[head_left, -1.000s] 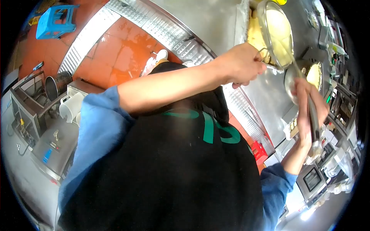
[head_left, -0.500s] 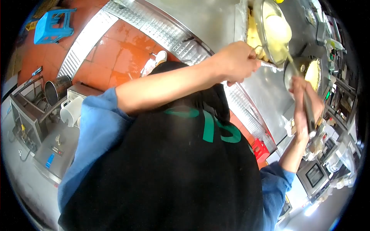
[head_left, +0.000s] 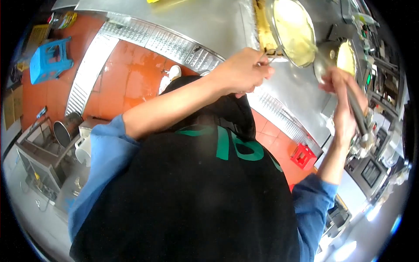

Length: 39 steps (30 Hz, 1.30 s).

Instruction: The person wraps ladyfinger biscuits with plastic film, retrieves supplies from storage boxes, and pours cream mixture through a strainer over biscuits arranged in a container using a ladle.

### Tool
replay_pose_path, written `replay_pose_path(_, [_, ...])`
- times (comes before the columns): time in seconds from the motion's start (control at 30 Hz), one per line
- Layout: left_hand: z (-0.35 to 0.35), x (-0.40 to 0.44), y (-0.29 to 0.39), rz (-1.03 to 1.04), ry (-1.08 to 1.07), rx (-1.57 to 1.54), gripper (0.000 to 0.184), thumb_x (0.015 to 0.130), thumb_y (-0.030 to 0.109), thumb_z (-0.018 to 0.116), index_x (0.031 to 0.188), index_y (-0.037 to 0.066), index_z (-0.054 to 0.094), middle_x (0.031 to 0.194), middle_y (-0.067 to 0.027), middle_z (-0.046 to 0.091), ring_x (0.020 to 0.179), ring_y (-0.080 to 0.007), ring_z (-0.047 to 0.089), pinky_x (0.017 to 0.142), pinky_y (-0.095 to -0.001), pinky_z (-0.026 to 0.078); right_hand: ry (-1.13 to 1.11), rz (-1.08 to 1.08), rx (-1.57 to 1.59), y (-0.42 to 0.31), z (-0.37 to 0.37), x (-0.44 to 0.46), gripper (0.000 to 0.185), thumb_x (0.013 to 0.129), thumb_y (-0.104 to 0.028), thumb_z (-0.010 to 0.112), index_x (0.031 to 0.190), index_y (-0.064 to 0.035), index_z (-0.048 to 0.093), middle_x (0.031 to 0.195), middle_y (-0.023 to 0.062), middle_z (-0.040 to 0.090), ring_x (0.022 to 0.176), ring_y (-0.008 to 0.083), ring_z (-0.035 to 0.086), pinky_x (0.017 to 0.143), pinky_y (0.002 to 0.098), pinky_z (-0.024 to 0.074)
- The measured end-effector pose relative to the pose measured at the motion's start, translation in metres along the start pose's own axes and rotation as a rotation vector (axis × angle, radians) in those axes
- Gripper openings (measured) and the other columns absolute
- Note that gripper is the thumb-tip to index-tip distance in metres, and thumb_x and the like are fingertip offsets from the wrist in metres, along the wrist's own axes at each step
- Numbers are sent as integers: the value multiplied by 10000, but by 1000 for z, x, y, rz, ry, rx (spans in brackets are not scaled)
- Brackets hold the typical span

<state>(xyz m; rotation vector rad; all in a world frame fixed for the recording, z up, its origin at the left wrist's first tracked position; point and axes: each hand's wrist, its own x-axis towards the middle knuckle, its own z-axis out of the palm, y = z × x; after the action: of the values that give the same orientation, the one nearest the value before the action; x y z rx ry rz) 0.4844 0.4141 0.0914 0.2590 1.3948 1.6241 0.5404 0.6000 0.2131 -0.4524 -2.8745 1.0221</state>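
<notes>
My left hand [head_left: 246,72] is closed on the thin handle of a round strainer [head_left: 293,32], which holds a pale yellow mass. The strainer hangs over the near end of a lined tray [head_left: 263,28] with yellow contents. My right hand [head_left: 347,94] is wrapped round the dark handle of a utensil [head_left: 358,114]; its blurred far end reaches into the strainer. Just beyond my right hand stands a metal bowl [head_left: 321,65], and beside it a round container of yellow food [head_left: 346,57].
A steel counter [head_left: 196,22] runs along the top. On the red tiled floor are a blue stool [head_left: 50,61] and a red crate [head_left: 303,157]. Left, a metal pot [head_left: 67,131] and a white jug [head_left: 83,150] stand by steel equipment. A screened appliance [head_left: 371,172] is right.
The view has turned. The strainer and both hands now appear further left, and the strainer shows more of its yellow contents. The utensil's far end has moved within the strainer.
</notes>
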Motion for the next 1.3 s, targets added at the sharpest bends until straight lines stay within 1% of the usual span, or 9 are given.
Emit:
replay_pose_path(0.07, [-6,-1,3,31,2,-21,217,907,175,503,860,-36,517,470,8,378,344,-78,340,315,-252,287,55,58,-35,8,-8,1,253,894,-176,533,964,41,643,748,105,657,659,147,632,621,237,468])
replay_pose_path(0.17, [-14,-1,0,27,-49,7,221,915,183,498,872,-33,513,473,11,379,351,-74,342,313,-247,285,28,223,240,21,-34,-15,255,887,-164,512,942,46,646,745,149,659,588,188,632,614,268,501])
replay_pose_path(0.33, [-11,4,0,50,-61,36,209,907,156,501,844,-43,515,469,-12,405,333,-81,359,308,-258,280,181,42,258,31,-23,9,275,895,-187,503,941,42,649,748,148,662,584,181,630,624,274,503])
replay_pose_path(0.5, [-22,7,4,42,-66,31,207,902,145,506,834,-50,517,463,-12,409,334,-80,368,309,-256,277,47,244,274,31,-50,-8,294,877,-207,514,926,51,648,727,144,642,621,190,633,616,282,496])
replay_pose_path(0.6, [-18,7,4,-13,-66,31,208,906,146,505,836,-50,516,462,-1,399,342,-75,359,311,-249,274,94,170,411,25,-26,-9,297,876,-213,512,922,46,651,727,144,640,625,185,631,621,273,488])
replay_pose_path(0.73, [-21,1,-2,8,-65,12,207,909,146,506,845,-51,513,464,4,390,349,-70,348,311,-248,271,189,150,214,37,-29,7,325,881,-240,500,941,40,653,752,135,656,616,177,629,665,262,485])
replay_pose_path(0.83, [-23,4,3,30,-55,24,203,908,141,505,850,-53,514,464,7,386,351,-69,341,311,-247,270,63,231,361,49,-48,-19,326,877,-244,497,948,30,658,739,122,660,629,170,635,664,263,489])
replay_pose_path(1.07, [-25,-5,8,-30,-28,-24,202,914,135,500,864,-58,525,476,24,365,361,-62,332,313,-240,264,175,164,194,44,-31,-4,310,865,-234,516,921,34,663,777,119,666,633,160,632,659,258,488])
replay_pose_path(1.3, [-16,-5,10,-34,-96,-4,192,909,125,499,870,-58,539,487,35,347,370,-55,340,306,-234,257,215,106,331,26,-10,1,313,882,-238,509,939,26,665,767,119,665,639,158,630,652,253,483])
